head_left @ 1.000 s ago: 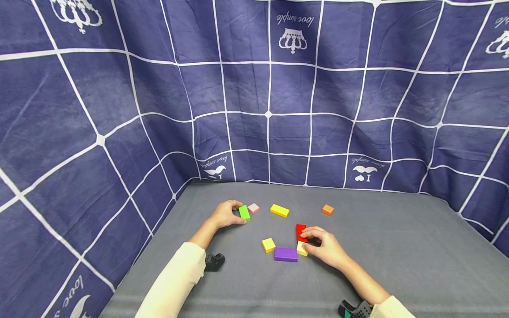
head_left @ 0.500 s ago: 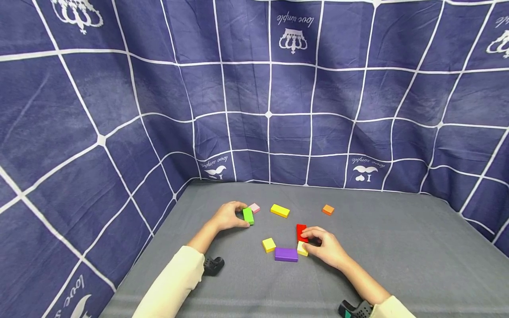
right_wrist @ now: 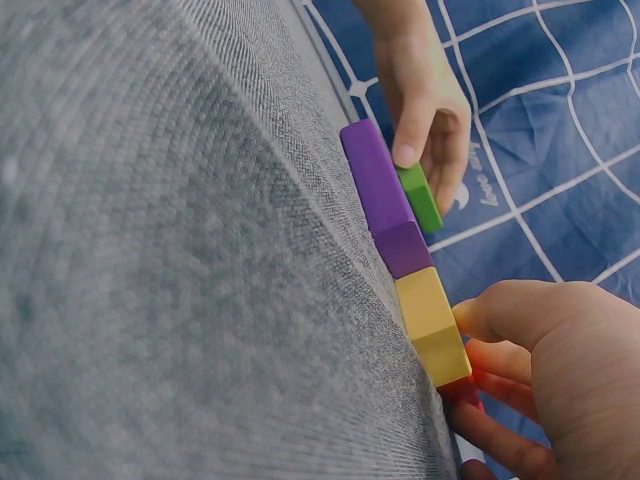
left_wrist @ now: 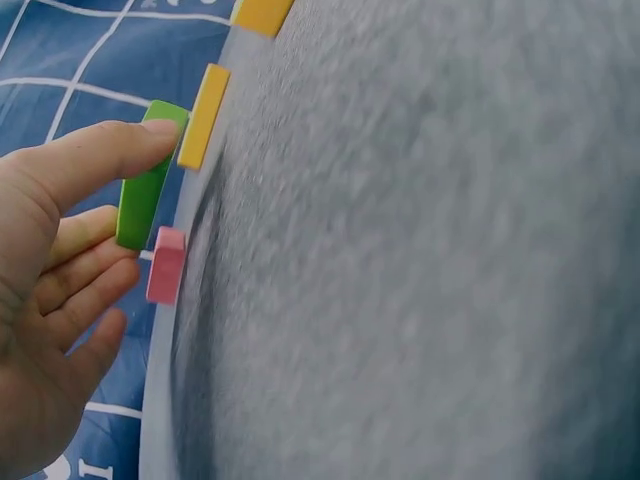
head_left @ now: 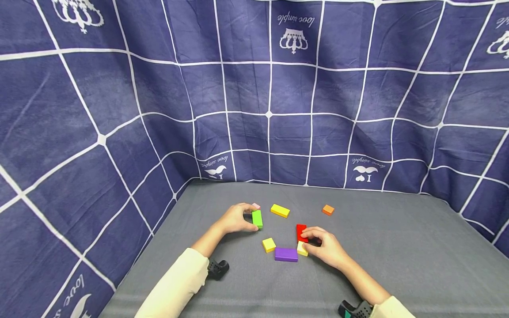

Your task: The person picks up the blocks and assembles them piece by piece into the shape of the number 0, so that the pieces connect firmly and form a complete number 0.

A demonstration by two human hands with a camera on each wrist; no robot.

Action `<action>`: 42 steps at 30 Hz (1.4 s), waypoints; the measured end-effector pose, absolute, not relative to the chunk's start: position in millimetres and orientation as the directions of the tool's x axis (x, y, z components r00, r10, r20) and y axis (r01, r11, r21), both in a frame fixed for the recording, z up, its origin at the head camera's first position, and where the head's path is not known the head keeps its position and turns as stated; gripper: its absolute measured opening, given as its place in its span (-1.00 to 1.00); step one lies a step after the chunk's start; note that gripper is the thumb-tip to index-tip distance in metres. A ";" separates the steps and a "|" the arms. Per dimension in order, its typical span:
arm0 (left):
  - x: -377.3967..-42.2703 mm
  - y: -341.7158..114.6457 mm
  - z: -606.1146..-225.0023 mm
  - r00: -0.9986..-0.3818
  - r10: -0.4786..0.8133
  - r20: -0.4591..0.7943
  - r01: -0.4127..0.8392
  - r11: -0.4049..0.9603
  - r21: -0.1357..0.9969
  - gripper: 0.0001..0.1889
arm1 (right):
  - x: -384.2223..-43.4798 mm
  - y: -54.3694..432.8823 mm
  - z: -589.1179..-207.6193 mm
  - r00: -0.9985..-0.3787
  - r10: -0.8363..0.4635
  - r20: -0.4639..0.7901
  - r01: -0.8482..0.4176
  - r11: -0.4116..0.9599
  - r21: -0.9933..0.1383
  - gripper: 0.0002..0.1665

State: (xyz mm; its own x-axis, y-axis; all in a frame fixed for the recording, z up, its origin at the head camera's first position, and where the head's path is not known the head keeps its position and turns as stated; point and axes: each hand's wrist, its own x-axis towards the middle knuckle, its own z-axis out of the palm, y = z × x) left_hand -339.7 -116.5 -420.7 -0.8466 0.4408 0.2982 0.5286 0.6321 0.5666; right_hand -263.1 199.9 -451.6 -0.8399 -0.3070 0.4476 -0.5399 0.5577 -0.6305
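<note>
My left hand [head_left: 238, 219] pinches a green rectangular block [head_left: 257, 219] between thumb and fingers. In the left wrist view the thumb lies along the green block [left_wrist: 150, 190], with the other fingers loosely bent below. My right hand [head_left: 325, 248] stays low, its bent fingertips at a red block [head_left: 301, 233] and its thumb at a small pale yellow block [head_left: 302, 249]. The pale block sits at the red block's near end, beside a purple block [head_left: 286, 255]. In the right wrist view the purple block [right_wrist: 380, 180] and pale block [right_wrist: 432, 325] stand in a row; the red one is mostly hidden.
A small yellow block [head_left: 268, 245] lies just left of the purple one. Farther back are a longer yellow block [head_left: 280, 210], an orange block [head_left: 328, 210] and a partly hidden pink block [head_left: 256, 206]. A blue curtain [head_left: 246, 88] borders the grey table [head_left: 397, 247].
My left hand has moved right and slightly nearer with the green block, now covering part of the pink block. The right hand and the blocks at it have not moved.
</note>
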 end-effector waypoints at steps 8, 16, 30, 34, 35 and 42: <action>-337.5 -105.1 -424.0 -0.808 0.499 0.314 0.582 0.589 0.561 -0.38 | -263.7 200.4 -452.4 -0.838 -0.308 0.451 -0.544 0.552 -0.633 -0.78; -336.2 -97.1 -425.6 -0.787 0.528 0.318 0.608 0.577 0.546 -0.37 | -264.5 200.8 -452.5 -0.846 -0.316 0.429 -0.532 0.542 -0.651 -0.77; -334.4 -92.2 -429.7 -0.801 0.543 0.252 0.584 0.613 0.532 -0.38 | -265.1 200.1 -454.3 -0.846 -0.312 0.433 -0.532 0.559 -0.636 -0.75; -332.3 -90.8 -429.8 -0.801 0.542 0.253 0.581 0.605 0.544 -0.39 | -264.7 200.1 -453.7 -0.851 -0.313 0.423 -0.525 0.562 -0.639 -0.75; -332.1 -90.6 -430.3 -0.800 0.544 0.253 0.582 0.603 0.546 -0.39 | -264.5 200.1 -453.7 -0.851 -0.312 0.421 -0.523 0.563 -0.640 -0.75; -331.8 -91.9 -433.8 -0.795 0.550 0.254 0.586 0.593 0.552 -0.39 | -264.6 200.0 -453.0 -0.852 -0.307 0.425 -0.523 0.557 -0.645 -0.76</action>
